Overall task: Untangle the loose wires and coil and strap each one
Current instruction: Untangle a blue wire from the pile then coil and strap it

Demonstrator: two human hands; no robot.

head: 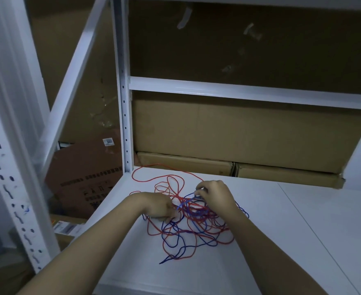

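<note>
Tangled wires (188, 220) heaped on the shelf board (281, 241), toward its left. Left hand (160, 206) on the heap's left edge, right hand (214, 196) on top. Behind, probably cardboard boxes (239, 167); upright post (124, 124) at back-left.

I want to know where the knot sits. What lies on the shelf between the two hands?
In the head view, the densest tangle of red wire and blue wire lies between the left hand and right hand.
</note>
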